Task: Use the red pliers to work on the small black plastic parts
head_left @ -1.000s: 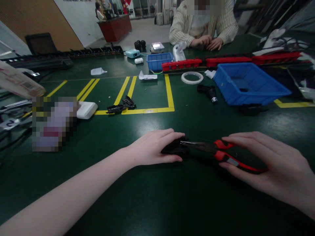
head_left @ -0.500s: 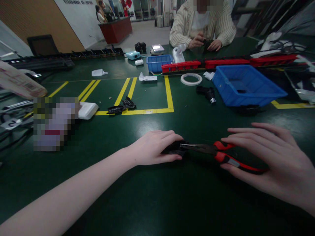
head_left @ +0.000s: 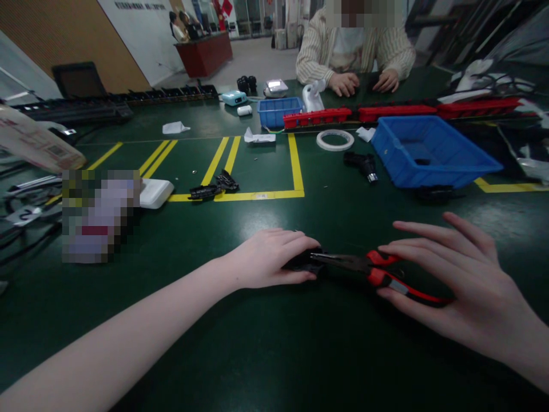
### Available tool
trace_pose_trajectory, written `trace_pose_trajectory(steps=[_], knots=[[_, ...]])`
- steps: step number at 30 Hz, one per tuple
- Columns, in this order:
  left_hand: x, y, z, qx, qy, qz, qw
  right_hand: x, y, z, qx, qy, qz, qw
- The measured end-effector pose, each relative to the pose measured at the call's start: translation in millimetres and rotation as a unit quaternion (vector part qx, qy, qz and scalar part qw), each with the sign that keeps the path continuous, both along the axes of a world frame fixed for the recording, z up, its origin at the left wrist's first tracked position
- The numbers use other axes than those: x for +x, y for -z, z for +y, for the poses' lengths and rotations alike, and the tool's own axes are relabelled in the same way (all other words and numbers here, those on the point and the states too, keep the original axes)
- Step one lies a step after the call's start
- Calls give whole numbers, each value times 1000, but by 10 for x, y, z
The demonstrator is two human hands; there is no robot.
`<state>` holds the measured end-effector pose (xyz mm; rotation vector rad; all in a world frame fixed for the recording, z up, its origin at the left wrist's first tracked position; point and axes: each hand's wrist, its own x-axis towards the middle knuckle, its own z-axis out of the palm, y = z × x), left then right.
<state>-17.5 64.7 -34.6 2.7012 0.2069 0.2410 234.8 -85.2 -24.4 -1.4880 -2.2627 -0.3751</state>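
My left hand (head_left: 274,257) is closed around a small black part (head_left: 300,262) on the green table, pinning it between thumb and fingers; its exact kind is mostly hidden by the hand. In my right hand (head_left: 458,280) are long-nose pliers (head_left: 388,280) with red and black handles, held lightly between thumb and index finger while the other fingers spread out. The jaws of the pliers point left and reach the right end of the black part. Whether the tips grip anything there, I cannot tell.
Beyond my hands lie black plastic pieces (head_left: 214,186), a black angled part (head_left: 362,164), a tape roll (head_left: 335,140) and a blue bin (head_left: 433,151). A white box (head_left: 156,194) is at left. Across the table sits a person (head_left: 354,51), hands on the tabletop.
My right hand and the pliers have shifted slightly left, further over the black part. My left hand stays put. The person opposite has lowered their hands and moved them apart.
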Motion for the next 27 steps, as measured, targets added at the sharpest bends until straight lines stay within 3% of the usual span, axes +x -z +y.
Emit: trace_pose_trajectory(steps=[27], knots=[[11,-20,-6,-21,4,-4,1000,54,1,7,-10,23,25,999]])
